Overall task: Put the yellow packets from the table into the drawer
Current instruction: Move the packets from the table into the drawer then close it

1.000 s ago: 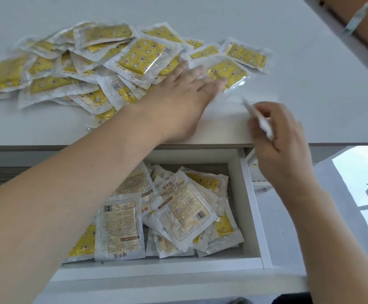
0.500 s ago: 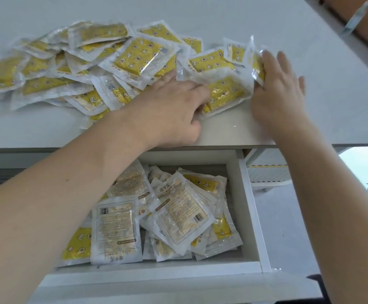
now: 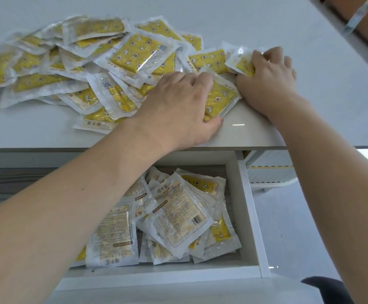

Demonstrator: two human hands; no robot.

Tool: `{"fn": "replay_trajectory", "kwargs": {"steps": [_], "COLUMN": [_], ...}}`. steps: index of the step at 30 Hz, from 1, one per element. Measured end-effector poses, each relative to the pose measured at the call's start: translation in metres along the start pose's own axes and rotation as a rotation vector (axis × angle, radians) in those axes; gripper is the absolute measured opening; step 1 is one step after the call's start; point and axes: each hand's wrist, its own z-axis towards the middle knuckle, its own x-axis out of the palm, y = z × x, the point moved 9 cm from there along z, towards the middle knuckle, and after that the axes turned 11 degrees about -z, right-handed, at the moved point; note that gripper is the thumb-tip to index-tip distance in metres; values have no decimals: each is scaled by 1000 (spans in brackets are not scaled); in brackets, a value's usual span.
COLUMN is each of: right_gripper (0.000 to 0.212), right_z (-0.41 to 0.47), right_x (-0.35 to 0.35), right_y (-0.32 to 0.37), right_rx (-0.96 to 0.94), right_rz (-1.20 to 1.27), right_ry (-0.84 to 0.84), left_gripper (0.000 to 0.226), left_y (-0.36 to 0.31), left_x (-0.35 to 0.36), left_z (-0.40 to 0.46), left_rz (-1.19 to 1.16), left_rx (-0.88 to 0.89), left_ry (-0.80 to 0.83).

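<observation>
- We see a loose heap of yellow packets (image 3: 135,55) spread over the left and middle of the white desk (image 3: 310,62), many overlapping one another.
- Our left hand (image 3: 178,106) lies at the right edge of that heap, near the front edge of the desk, with its fingers curled over the top of one packet (image 3: 219,99) and its thumb at the packet's lower corner, so the hand holds it.
- That packet lies tilted on the desk, partly under the fingers, its right corner just beside our right wrist.
- Our right hand (image 3: 268,69) sits farther back and to the right, with its fingers bent tight round a crumpled packet (image 3: 242,62), which sticks out to the left of the knuckles.
- Between the two hands another yellow packet (image 3: 209,59) lies flat on the desk, near both hands.
- Below the front edge of the desk the drawer (image 3: 244,205) stands open.
- Inside it lies a pile of packets (image 3: 178,216), most turned with the pale printed back upward, a few showing yellow.
- Our left forearm crosses above the left part of the drawer and hides what lies there.
</observation>
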Motion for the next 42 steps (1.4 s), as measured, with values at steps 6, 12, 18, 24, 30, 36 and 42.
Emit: {"fn": "replay_trajectory", "kwargs": {"steps": [6,12,18,24,30,36,42], "right_gripper": [68,64,63,68,70,65,70], "right_z": [-11,-23,-30,-29,-31,-32,-37], "right_x": [-3,-7,-8,-8,-10,-11,-14], "right_y": [-13,-23,-25,-27,-27,-28,-27], "right_rx": [43,106,157,175,148,191,215], "right_rz": [-25,32,-78,-66,-133,-95,-61], "right_ry": [-31,-88,-101,-146,-164,-146,-143], "left_gripper": [68,48,31,33,49,55,47], "left_y": [8,2,-5,5,-12,-21,-12], "left_x": [7,-1,-32,14,11,5,2], "left_z": [-2,-7,18,57,46,25,11], "left_rz": [32,55,82,-64,-50,68,-29], "left_rx": [-77,-105,-13,-50,19,44,-21], "left_ry": [63,-36,-316,152,103,101,93]}}
